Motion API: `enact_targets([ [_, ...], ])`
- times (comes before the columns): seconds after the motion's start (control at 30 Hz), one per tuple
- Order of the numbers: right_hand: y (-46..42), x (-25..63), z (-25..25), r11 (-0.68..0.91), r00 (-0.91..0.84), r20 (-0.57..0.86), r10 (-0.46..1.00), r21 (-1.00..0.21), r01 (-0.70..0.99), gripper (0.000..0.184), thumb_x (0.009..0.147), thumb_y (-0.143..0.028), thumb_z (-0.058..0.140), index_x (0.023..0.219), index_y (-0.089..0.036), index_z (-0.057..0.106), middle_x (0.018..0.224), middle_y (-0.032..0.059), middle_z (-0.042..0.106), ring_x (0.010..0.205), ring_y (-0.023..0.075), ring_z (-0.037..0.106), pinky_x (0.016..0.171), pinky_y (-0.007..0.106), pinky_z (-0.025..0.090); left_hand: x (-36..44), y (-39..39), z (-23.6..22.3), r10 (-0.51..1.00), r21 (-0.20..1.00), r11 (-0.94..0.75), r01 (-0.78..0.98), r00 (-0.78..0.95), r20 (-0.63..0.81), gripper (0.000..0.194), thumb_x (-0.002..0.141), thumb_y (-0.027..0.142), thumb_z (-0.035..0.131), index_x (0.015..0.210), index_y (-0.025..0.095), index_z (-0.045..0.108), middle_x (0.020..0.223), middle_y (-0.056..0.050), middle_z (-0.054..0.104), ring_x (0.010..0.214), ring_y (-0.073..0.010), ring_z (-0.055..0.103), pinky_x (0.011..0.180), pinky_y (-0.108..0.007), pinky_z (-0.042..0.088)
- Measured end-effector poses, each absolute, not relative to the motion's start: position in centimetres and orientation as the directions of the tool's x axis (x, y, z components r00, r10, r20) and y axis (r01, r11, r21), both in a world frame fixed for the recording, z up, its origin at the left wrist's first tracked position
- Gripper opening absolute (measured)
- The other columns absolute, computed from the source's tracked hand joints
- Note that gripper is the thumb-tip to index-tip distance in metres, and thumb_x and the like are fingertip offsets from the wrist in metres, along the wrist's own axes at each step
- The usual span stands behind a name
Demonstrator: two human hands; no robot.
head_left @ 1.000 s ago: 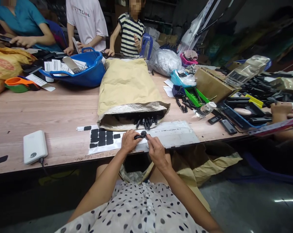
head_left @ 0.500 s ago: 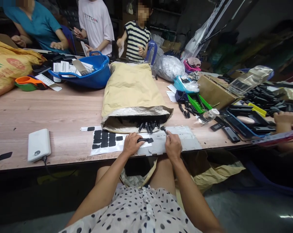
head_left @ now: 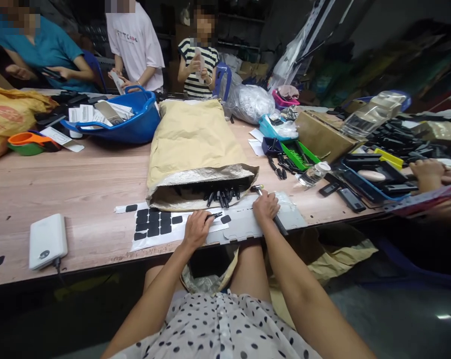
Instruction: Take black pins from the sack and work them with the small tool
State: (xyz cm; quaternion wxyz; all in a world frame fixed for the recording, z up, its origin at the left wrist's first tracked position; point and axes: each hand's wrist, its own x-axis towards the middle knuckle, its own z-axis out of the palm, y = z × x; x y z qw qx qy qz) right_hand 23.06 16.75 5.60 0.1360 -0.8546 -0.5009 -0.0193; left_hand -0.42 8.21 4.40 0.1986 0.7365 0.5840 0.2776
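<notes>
My left hand (head_left: 196, 229) is closed on a small slender black plastic piece (head_left: 215, 216), held low over the grey board. Beside its tip, a black rounded square (head_left: 226, 219) lies on the white backing. My right hand (head_left: 265, 208) grips a small hammer (head_left: 257, 188); its metal and yellow head shows above the fist, and its dark handle below. Left of my left hand lies a white sheet (head_left: 180, 232) with rows of black rounded-square stickers (head_left: 154, 223). Behind both hands, a tan paper sack (head_left: 199, 142) lies with its mouth towards me, showing several black pieces (head_left: 223, 196).
A grey board (head_left: 244, 227) lies along the front edge. To the left are a white power bank (head_left: 48, 241) with a cable and a blue basin (head_left: 115, 127). On the right stand a green tray (head_left: 300, 155), a clear bottle (head_left: 314, 174) and a co-worker's hand (head_left: 428, 172). Several people work opposite.
My right hand has moved right, away from my left hand, carrying the hammer, whose handle has turned into view. My left hand keeps its piece near the board; the black square now lies apart from it.
</notes>
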Motion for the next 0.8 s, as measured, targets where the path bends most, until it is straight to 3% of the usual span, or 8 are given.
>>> enact_targets([
  [0.1,16.7,23.0,5.5,-0.458,0.495,0.176,0.851,-0.212,0.863,0.036,0.097,-0.019,0.042,0.123,-0.018,0.066,0.115,0.0158,0.059,0.107,0.0290,0.054,0.084,0.039,0.040,-0.3,4.8,4.1,0.912,0.656,-0.409,0.634,0.297,0.281,0.030,0.102,0.038,0.041,0.106,0.022,0.066,0.095,-0.006,0.069,0.090,-0.0207,0.064,0.082,-0.033,0.051],
  [0.2,16.6,22.9,5.4,-0.461,0.500,0.189,0.845,-0.214,0.861,0.035,0.097,-0.020,0.042,0.122,-0.018,0.066,0.115,0.0159,0.059,0.106,0.0293,0.054,0.083,0.039,0.041,0.0,0.4,2.5,0.858,0.686,-0.478,0.549,0.460,0.229,0.032,0.102,0.040,0.040,0.110,0.023,0.066,0.091,-0.004,0.070,0.082,-0.0192,0.067,0.076,-0.030,0.053],
  [0.3,16.6,22.9,5.3,-0.452,0.494,0.205,0.845,-0.217,0.865,0.036,0.096,-0.019,0.042,0.123,-0.018,0.066,0.115,0.0161,0.060,0.106,0.0297,0.054,0.083,0.039,0.041,0.3,-2.5,0.4,0.914,0.676,-0.283,0.680,0.405,-0.024,0.033,0.102,0.036,0.036,0.106,0.024,0.066,0.096,-0.006,0.072,0.084,-0.0225,0.070,0.073,-0.031,0.053],
  [0.4,16.6,22.9,5.2,-0.449,0.488,0.204,0.849,-0.208,0.869,0.036,0.096,-0.019,0.042,0.122,-0.018,0.066,0.115,0.0164,0.060,0.106,0.0303,0.055,0.083,0.040,0.041,0.7,-3.3,-1.0,0.924,0.559,-0.049,0.828,0.250,-0.289,0.034,0.100,0.029,0.035,0.114,0.022,0.066,0.099,-0.010,0.073,0.087,-0.0259,0.072,0.074,-0.034,0.053],
  [0.5,16.6,23.0,5.1,-0.446,0.481,0.204,0.853,-0.196,0.874,0.036,0.096,-0.020,0.042,0.122,-0.017,0.066,0.114,0.0169,0.060,0.105,0.0308,0.055,0.082,0.040,0.041,1.2,-2.7,-0.1,0.890,0.482,0.048,0.875,0.182,-0.419,0.039,0.094,0.021,0.043,0.128,0.018,0.062,0.105,-0.014,0.072,0.092,-0.0279,0.071,0.077,-0.035,0.053],
  [0.63,16.6,23.3,4.9,-0.435,0.473,0.225,0.852,-0.198,0.878,0.035,0.095,-0.021,0.043,0.121,-0.017,0.067,0.111,0.0168,0.059,0.102,0.0300,0.054,0.081,0.040,0.041,2.0,-0.7,5.6,0.830,0.734,-0.040,0.678,0.432,-0.354,0.031,0.088,0.020,0.054,0.115,0.020,0.071,0.112,-0.010,0.073,0.102,-0.0253,0.068,0.088,-0.034,0.052],
  [0.7,16.6,23.4,4.8,-0.433,0.471,0.229,0.852,-0.198,0.879,0.034,0.095,-0.021,0.045,0.121,-0.017,0.067,0.110,0.0166,0.059,0.102,0.0295,0.054,0.081,0.039,0.041,2.6,0.4,9.8,0.719,0.893,-0.063,0.446,0.641,-0.269,0.025,0.091,0.027,0.056,0.107,0.021,0.074,0.104,-0.006,0.076,0.094,-0.0212,0.069,0.086,-0.031,0.053],
  [0.8,16.6,23.4,4.8,-0.427,0.465,0.232,0.854,-0.197,0.882,0.034,0.095,-0.021,0.045,0.121,-0.017,0.067,0.110,0.0161,0.059,0.103,0.0292,0.054,0.081,0.039,0.041,4.2,-0.1,15.4,0.453,0.997,-0.070,0.035,0.891,0.000,0.035,0.095,0.041,0.055,0.122,0.023,0.070,0.108,-0.005,0.075,0.097,-0.0180,0.070,0.083,-0.025,0.054],
])
